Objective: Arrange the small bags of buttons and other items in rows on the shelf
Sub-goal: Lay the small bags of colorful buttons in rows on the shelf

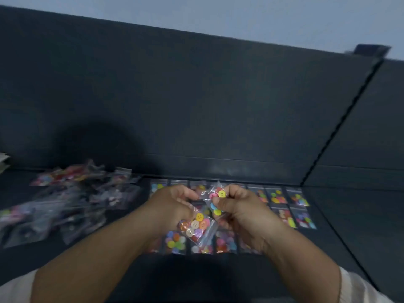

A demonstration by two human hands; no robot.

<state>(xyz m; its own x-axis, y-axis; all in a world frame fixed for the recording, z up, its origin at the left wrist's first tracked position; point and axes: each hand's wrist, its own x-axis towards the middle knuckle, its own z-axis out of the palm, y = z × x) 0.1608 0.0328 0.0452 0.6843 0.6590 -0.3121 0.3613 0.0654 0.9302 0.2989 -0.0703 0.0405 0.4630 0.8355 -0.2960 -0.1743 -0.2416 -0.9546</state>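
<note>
Both hands are raised over the dark shelf point(196, 272). My left hand point(172, 204) grips a clear bag of coloured buttons point(197, 226) that hangs below its fingers. My right hand point(238, 204) pinches a second small button bag point(216, 200) between thumb and fingers. Under the hands, small button bags lie flat in rows point(290, 206) reaching to the right. The hands hide the middle of the rows.
A loose, blurred heap of unsorted bags point(67, 197) lies on the shelf at the left. A dark back panel point(196, 106) rises behind the rows. A side panel point(371, 138) closes the shelf on the right. Something pale point(3, 162) shows at the far left edge.
</note>
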